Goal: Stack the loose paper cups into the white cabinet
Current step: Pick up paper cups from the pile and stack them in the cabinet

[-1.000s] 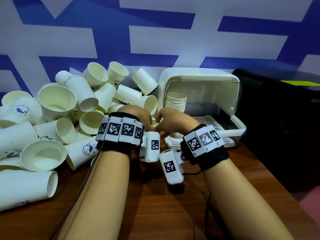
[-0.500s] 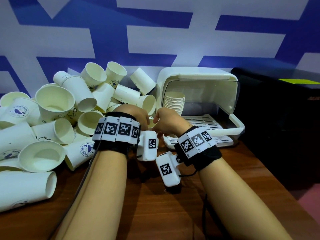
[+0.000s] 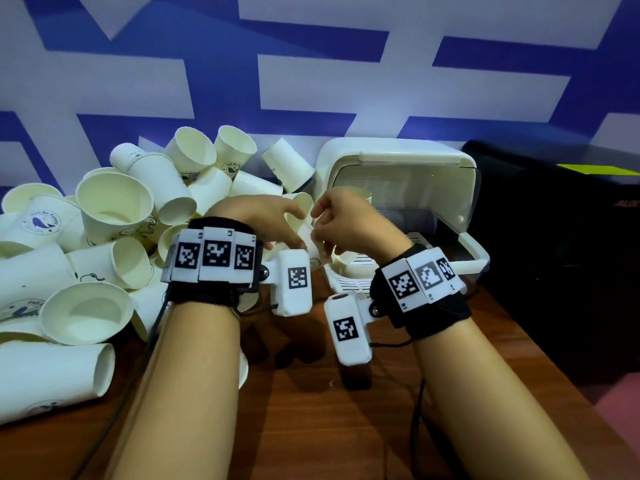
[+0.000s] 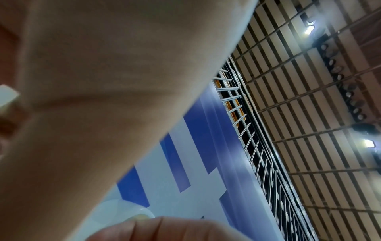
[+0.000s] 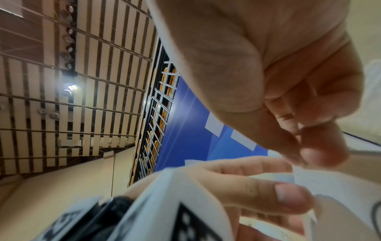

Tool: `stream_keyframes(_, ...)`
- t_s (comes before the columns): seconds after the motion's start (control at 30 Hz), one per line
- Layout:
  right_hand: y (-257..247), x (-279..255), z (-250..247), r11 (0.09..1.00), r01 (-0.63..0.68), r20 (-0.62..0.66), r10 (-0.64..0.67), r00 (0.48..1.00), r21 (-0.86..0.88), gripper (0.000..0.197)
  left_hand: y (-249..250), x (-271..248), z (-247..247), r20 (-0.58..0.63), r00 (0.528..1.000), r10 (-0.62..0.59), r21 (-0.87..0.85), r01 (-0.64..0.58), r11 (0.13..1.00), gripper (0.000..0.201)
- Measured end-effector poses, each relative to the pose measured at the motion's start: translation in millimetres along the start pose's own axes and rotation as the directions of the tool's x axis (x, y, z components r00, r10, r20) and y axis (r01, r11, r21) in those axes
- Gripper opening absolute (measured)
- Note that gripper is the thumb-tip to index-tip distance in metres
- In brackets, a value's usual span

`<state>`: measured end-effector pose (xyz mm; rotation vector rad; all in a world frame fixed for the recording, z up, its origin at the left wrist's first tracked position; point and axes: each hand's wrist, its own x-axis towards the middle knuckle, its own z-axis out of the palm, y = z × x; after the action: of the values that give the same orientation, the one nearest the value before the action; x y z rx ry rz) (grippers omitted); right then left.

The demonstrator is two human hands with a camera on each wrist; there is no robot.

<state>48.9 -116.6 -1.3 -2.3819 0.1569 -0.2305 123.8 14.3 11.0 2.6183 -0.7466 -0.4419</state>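
Loose white paper cups (image 3: 114, 209) lie in a heap on the left of the table. The white cabinet (image 3: 398, 157) stands at centre right with its lid up. Its stack of cups is mostly hidden behind my right hand. My left hand (image 3: 294, 228) and right hand (image 3: 317, 223) meet just left of the cabinet's opening, with a paper cup (image 3: 313, 249) held between them. In the right wrist view my right fingertips (image 5: 321, 151) pinch the cup's (image 5: 340, 187) rim while the left thumb (image 5: 288, 197) presses its side. The left wrist view is mostly palm.
The wooden table (image 3: 311, 410) shows bare brown wood in front of my forearms. A black block (image 3: 554, 237) stands right of the cabinet. The cabinet's slatted white tray (image 3: 349, 285) juts out below my right wrist. A blue and white wall closes the back.
Both hands have lifted a little and shifted toward the cabinet's opening, staying together. My right hand now covers the stack inside.
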Motion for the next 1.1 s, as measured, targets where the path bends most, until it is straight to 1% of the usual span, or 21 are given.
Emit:
stream_keyframes(0.1,-4.3,-8.3,-12.4,0.993,0.069,-0.062,-0.063,0.996,0.1,0.024,3.3,-14.9,-6.4,-0.047,0.995,0.091,-0.128,-0.096,0.987,0.071)
stream_keyframes(0.2,-6.6,-15.4,-23.3,0.972,0.183,-0.131,-0.164,0.978,0.147,0.024,9.3,-26.5,-10.2,-0.125,0.977,0.175,-0.204,-0.198,0.959,0.067)
stream_keyframes(0.3,-5.5,-18.6,-31.5,0.945,0.276,-0.178,-0.245,0.953,0.178,0.025,14.2,-30.3,-10.7,-0.195,0.954,0.225,-0.255,-0.271,0.928,0.062)
stream_keyframes(0.37,-3.0,-17.6,-36.1,0.931,0.316,-0.213,-0.276,0.937,0.183,0.023,16.1,-30.0,-9.2,-0.217,0.945,0.243,-0.278,-0.298,0.913,0.05)
stream_keyframes(0.43,0.3,-14.6,-39.9,0.923,0.352,-0.256,-0.306,0.917,0.158,0.021,17.7,-28.4,-7.3,-0.248,0.939,0.238,-0.279,-0.305,0.911,0.035)
stream_keyframes(0.53,5.9,-9.8,-44.5,0.911,0.386,-0.316,-0.327,0.891,0.146,0.017,19.0,-22.5,-4.9,-0.351,0.911,0.217,-0.313,-0.333,0.889,0.022)
stream_keyframes(0.7,11.0,-6.1,-52.0,0.873,0.41,-0.414,-0.282,0.865,0.264,0.012,20.2,-21.7,-8.1,-0.495,0.844,0.205,-0.34,-0.405,0.849,0.018)
stream_keyframes(0.8,12.1,-5.2,-53.1,0.869,0.41,-0.497,-0.236,0.835,0.277,0.018,22.3,-24.4,-7.9,-0.565,0.795,0.219,-0.318,-0.455,0.832,0.014)
stream_keyframes(0.87,14.2,-2.6,-53.4,0.884,0.373,-0.532,-0.179,0.827,0.282,0.023,25.6,-25.6,-6.3,-0.59,0.773,0.231,-0.314,-0.484,0.817,0.014)
stream_keyframes(0.97,17.4,1.4,-55.0,0.883,0.289,-0.513,-0.065,0.856,0.369,0.024,29.5,-25.1,-3.0,-0.606,0.761,0.231,-0.337,-0.508,0.793,0.014)
stream_keyframes(1.03,19.1,1.6,-57.9,0.884,0.247,-0.479,-0.031,0.877,0.396,0.018,32.7,-24.0,-0.4,-0.609,0.755,0.243,-0.337,-0.523,0.782,0.015)
stream_keyframes(1.1,19.9,0.9,-60.2,0.883,0.237,-0.474,-0.019,0.88,0.404,0.016,36.2,-22.5,2.4,-0.606,0.757,0.244,-0.358,-0.533,0.767,0.013)
